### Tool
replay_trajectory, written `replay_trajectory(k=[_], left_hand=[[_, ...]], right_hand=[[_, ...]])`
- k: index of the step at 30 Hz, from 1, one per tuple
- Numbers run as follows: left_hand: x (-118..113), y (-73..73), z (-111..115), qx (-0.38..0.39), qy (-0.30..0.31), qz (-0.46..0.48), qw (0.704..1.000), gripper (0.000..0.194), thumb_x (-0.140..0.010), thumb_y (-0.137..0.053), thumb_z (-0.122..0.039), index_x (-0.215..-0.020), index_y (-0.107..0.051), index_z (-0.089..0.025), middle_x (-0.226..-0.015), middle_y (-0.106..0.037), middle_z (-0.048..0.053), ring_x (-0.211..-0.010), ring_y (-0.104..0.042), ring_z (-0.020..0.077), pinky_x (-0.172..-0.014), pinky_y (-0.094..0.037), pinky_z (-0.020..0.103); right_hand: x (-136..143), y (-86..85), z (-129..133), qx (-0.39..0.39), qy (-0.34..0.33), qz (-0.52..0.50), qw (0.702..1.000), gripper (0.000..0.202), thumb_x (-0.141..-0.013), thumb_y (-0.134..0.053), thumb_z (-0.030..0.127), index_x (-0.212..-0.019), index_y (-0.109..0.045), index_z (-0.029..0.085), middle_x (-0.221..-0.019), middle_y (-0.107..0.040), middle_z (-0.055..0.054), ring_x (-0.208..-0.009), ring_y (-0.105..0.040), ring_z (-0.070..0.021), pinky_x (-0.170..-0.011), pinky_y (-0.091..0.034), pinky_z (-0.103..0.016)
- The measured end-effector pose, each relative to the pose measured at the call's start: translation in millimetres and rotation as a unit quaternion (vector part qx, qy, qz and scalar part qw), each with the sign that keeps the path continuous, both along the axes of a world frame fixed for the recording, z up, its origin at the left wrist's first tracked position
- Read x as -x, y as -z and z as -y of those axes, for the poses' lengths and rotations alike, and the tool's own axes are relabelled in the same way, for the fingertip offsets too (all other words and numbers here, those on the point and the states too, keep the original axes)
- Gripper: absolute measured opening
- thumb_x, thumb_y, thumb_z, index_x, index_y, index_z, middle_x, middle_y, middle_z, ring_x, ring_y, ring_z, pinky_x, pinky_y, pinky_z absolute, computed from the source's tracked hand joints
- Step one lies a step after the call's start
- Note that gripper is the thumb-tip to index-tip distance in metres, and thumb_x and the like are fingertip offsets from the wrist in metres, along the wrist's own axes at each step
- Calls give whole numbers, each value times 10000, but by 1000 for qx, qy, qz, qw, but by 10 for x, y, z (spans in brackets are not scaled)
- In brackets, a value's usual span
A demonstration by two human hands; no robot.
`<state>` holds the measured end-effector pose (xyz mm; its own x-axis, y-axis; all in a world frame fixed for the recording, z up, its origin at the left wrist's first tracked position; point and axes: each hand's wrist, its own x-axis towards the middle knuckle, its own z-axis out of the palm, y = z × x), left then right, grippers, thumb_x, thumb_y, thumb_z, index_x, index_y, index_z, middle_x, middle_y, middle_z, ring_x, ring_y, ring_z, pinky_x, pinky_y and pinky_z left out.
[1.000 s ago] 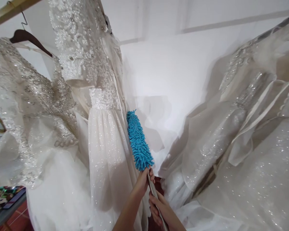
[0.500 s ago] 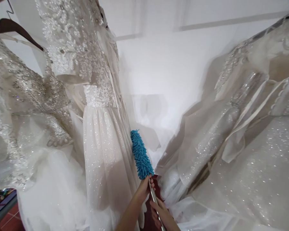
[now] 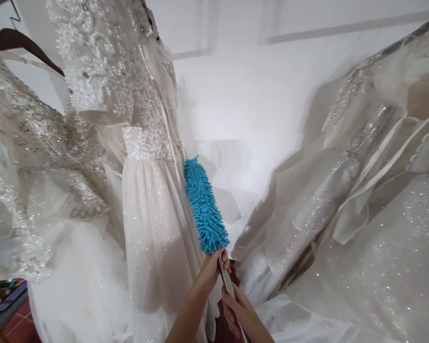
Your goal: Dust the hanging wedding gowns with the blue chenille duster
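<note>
A blue fluffy duster (image 3: 206,207) points up and slightly left, its head beside the skirt of a white sparkly dress (image 3: 152,205) and in front of the white wall (image 3: 243,95). My left hand (image 3: 214,267) is closed around the top of the metal handle, just below the blue head. Lower on the same handle, my right hand (image 3: 236,309) is wrapped round it.
More white dresses hang at the far left (image 3: 46,128) and on the right (image 3: 386,238). A dark hanger (image 3: 25,44) is at the upper left. A grey surface (image 3: 7,314) with a phone-like object stands at the lower left, above red floor tiles.
The duster has moved up and a little left, and its head looks larger. Both hands still hold the handle; my left hand has risen slightly.
</note>
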<state>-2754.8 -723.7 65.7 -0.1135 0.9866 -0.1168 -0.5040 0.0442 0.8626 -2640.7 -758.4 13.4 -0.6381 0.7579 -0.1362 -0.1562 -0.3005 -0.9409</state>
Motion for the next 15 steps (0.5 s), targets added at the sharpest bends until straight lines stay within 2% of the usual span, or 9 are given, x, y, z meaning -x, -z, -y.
replay_trajectory(k=[3,8,11,15], left_hand=[[38,147,10,9,-20,7,1000,481,-641,-666,-611,-567,-403,-215,-461,-357,-79,-423,-321,61,-523,-342,247],[30,524,2,47,-34,35,998,520,-567,-701,-634,-570,-392,-217,-454,-368,-89,-408,-326,55,-506,-343,239],[6,723,0,72,-26,49,996,531,-541,-725,-627,-574,-388,-217,-449,-363,-93,-405,-332,56,-500,-342,236],[-38,958,3,132,-11,100,986,492,-585,-748,-541,-597,-374,-220,-452,-364,-101,-399,-330,57,-485,-329,226]], right_hand=[[57,61,20,14,-7,9,1000,532,-655,-633,726,-764,-486,227,-386,-411,139,-240,-287,-36,-256,-226,-164],[67,271,57,44,-13,36,998,571,-589,-632,763,-732,-455,240,-354,-396,139,-232,-300,-48,-256,-201,-176],[42,459,70,37,-8,48,998,571,-600,-608,770,-738,-463,235,-345,-393,138,-231,-291,-47,-265,-177,-182],[2,781,79,44,16,76,996,572,-581,-619,758,-752,-480,231,-348,-392,138,-250,-283,-51,-282,-198,-194]])
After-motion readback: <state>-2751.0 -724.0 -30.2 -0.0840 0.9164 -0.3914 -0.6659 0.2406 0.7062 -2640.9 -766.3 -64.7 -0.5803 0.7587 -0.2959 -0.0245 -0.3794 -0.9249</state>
